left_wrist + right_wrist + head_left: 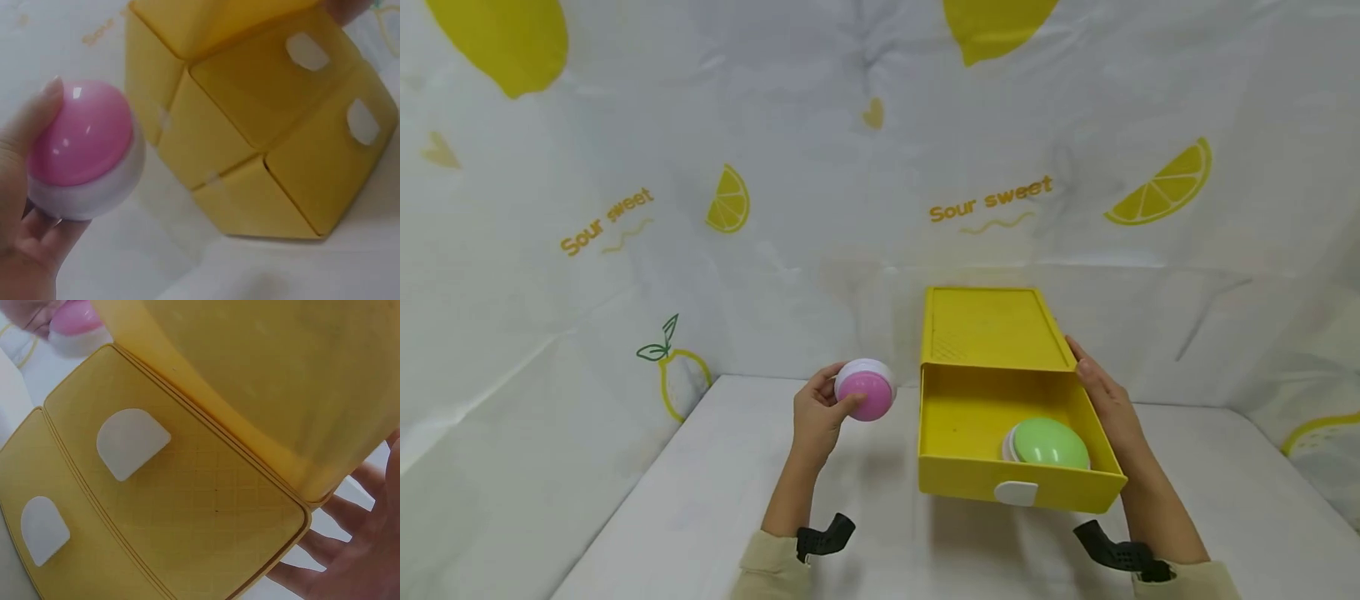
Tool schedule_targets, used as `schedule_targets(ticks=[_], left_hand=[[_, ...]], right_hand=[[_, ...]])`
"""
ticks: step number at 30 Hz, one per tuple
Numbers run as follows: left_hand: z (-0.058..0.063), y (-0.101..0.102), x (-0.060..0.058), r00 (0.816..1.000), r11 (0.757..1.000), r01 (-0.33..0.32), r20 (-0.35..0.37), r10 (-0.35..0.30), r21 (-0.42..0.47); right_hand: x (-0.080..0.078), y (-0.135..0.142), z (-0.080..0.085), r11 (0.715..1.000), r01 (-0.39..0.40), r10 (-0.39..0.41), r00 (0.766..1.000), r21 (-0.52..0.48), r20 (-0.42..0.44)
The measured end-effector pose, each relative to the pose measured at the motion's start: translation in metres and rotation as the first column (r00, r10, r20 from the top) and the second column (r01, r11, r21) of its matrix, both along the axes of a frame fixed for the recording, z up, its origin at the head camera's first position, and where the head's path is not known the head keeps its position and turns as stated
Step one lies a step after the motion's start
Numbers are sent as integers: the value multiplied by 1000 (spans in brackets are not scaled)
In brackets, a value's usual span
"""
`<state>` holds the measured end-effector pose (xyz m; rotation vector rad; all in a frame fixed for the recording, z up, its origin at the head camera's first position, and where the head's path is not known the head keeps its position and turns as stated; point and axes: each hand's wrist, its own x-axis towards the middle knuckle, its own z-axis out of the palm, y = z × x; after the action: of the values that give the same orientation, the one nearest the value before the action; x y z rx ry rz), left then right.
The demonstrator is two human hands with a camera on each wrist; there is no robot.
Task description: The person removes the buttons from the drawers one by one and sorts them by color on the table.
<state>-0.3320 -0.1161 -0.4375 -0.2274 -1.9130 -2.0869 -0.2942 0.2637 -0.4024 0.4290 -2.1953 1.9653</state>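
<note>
My left hand is clamped round the pink-and-white ball, thumb on the pink face and fingers tucked behind the white part; it is up in the air to the left of the yellow cabinet, not touching it. I judge the ball light, hard-shelled and slick, likely plastic, so it could slip if pinched on the glossy pink dome alone; the surest hold is thumb in front, fingers spread round the white back. It doesn't look very fragile, though a drop might crack it. My right hand lies along the cabinet's right side, fingers apart and stretched rather than curled round anything. The cabinet seems thin, fairly stiff plastic, so I'd steady it by the side wall and pull by a tab. Counting up: one pink-and-white ball; one green ball, lying in the right front part of the open drawer; and one cabinet with three drawers, by my reading, the top one out and two closed drawers below. Each has a white tab: one tab on the open drawer, two on the closed fronts.
</note>
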Motion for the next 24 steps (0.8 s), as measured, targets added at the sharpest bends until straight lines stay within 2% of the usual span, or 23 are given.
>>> schedule_targets(ticks=[6, 9, 15, 19, 24], left_hand=[[-22, 4, -13, 992, 998, -61, 112, 62, -11], [-34, 5, -18, 987, 997, -65, 144, 69, -34], [-58, 14, -24, 980, 998, -37, 194, 45, -46], [-70, 18, -25, 968, 997, -70, 239, 78, -40], [-78, 20, -27, 969, 995, -95, 226, 101, -39]], right_hand=[[-1, 5, -2, 999, -28, 28, 1000, -39, -3], [-2, 6, -3, 999, -35, 34, 999, -32, -24], [-4, 7, -4, 1000, -18, 18, 999, -7, -31], [-4, 5, -5, 1000, 1, 0, 1000, 12, -22], [-4, 3, -5, 1000, -14, 13, 999, -10, -40]])
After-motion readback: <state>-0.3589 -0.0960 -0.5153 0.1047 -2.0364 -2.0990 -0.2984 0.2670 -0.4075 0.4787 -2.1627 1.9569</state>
